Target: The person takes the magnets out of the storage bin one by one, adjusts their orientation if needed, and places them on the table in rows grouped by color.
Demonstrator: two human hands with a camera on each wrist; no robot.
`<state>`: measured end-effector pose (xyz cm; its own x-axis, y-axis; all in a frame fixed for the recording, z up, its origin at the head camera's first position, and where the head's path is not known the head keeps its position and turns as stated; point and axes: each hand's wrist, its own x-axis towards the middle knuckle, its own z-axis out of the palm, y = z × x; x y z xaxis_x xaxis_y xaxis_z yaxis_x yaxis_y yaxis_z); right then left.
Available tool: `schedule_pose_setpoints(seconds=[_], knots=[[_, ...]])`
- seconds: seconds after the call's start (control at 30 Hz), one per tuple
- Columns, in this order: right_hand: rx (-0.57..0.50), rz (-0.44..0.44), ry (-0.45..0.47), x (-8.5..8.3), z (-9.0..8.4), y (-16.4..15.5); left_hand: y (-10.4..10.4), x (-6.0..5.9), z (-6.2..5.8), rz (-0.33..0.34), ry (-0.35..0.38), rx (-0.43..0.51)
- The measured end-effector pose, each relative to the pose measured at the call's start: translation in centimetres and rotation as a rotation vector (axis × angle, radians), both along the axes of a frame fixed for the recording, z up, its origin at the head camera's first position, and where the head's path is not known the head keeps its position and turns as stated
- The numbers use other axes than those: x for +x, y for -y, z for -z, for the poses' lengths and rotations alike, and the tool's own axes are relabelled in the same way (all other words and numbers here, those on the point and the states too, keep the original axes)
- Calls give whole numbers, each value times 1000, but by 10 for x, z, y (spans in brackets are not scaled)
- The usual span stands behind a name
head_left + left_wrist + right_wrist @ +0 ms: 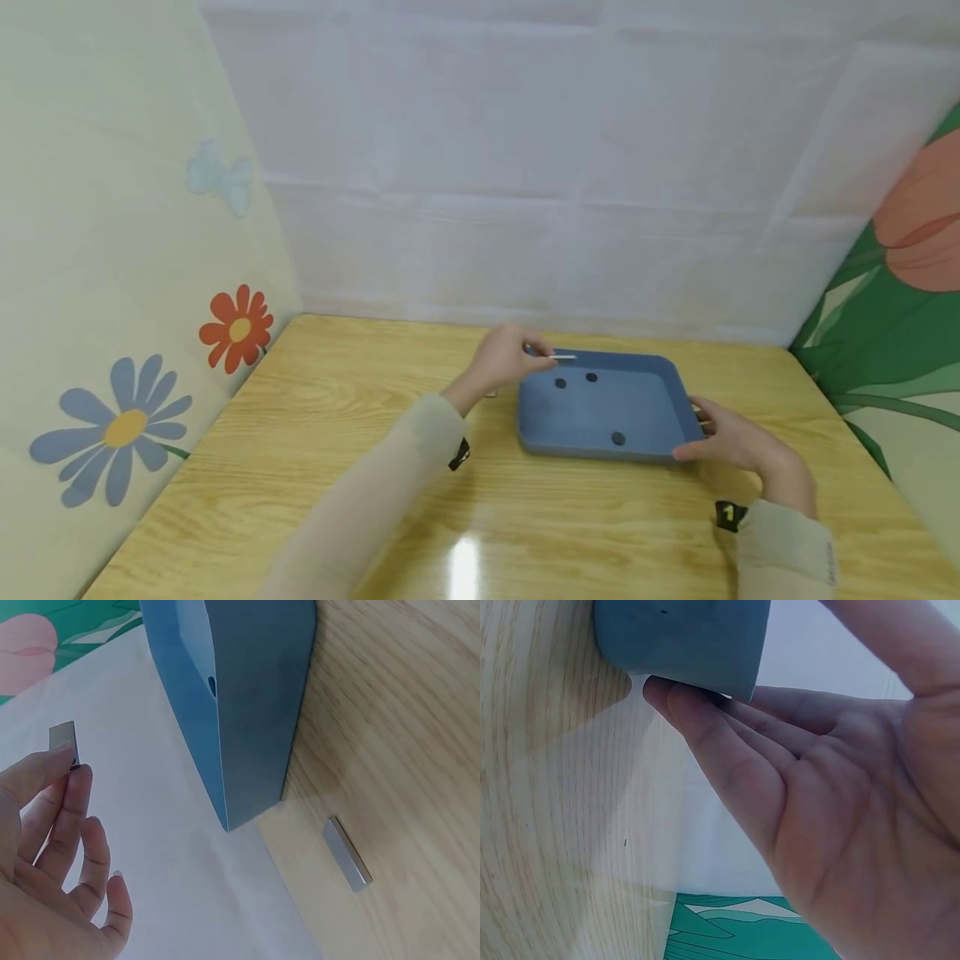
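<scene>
My left hand [508,354] is over the far left corner of a blue rectangular tray [600,412]. Thumb and fingertips pinch a small flat silvery metal bar [64,736], which points right over the tray in the head view. A similar metal bar [347,853] lies on the table, just outside the tray's left wall. Three dark round spots [618,438] show on the tray floor; whether they are discs or holes I cannot tell. At the tray's near right corner, my right hand [738,437] holds the wall, its fingers [727,754] along the outside.
The tray stands on a wood-grain table [337,467]. A white cloth backdrop [525,167] hangs behind it. Flower-printed panels [125,429] flank the left and right sides.
</scene>
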<state>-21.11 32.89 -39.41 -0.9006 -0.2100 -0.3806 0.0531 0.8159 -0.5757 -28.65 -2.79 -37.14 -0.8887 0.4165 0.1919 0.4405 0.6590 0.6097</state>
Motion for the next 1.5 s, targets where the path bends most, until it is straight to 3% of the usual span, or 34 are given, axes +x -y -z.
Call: schedule_pose_setpoints(seconds=[0.3,0.73,1.1,1.3,1.5], knots=[[3,0,7,0,-1,-1,29,4,4,-12,-33,-17],[4,-9,-3,-2,-1,-3,89,6,6,-79,1,-29],[-18,-9,11,-2,2,-2,133,4,26,-146,88,-13],[-17,-9,8,-1,1,-1,150,3,36,-201,173,-9],[-4,-15,8,-2,0,-1,161,0,48,-230,203,-17]])
